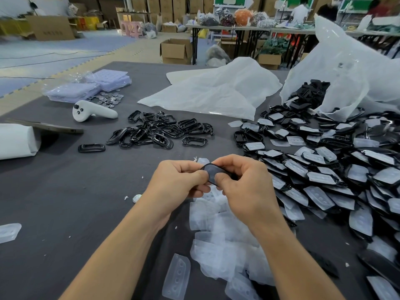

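I have the black piece (213, 174) pinched at the middle of my view. The left hand (179, 180) grips its left end with thumb and curled fingers, and the right hand (244, 185) does the same at the right end. Directly beneath them a pile of clear inserts (223, 230) covers the grey table (65, 191). A heap of fitted black pieces (324, 169) crowds in just beside my right hand. It spills from the open white bag (350, 68), which holds more black parts (309, 94). Further off on the left lie the empty black frames (160, 128), well apart from the hands. Beyond them are a white controller (93, 111) and a flat plastic bag (216, 89).
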{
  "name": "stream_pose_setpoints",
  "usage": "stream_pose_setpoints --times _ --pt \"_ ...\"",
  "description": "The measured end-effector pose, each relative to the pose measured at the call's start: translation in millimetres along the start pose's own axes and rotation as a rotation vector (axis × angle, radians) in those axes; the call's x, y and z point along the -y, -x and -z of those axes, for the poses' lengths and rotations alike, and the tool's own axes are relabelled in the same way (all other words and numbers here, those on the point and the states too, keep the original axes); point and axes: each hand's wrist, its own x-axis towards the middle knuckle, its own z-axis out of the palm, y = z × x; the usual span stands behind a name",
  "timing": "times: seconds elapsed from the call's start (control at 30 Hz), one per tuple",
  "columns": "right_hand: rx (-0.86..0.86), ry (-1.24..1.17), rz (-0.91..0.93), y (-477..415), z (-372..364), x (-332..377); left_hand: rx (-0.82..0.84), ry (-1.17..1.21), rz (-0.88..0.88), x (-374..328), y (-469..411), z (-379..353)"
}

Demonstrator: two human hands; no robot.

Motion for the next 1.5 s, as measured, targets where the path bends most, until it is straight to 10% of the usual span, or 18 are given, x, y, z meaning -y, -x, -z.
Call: stream_pose_setpoints --times 1.5 --pt "0.095 -0.21 -0.016 0 0 5 -0.318 -0.252 -0.323 8 0 -12"
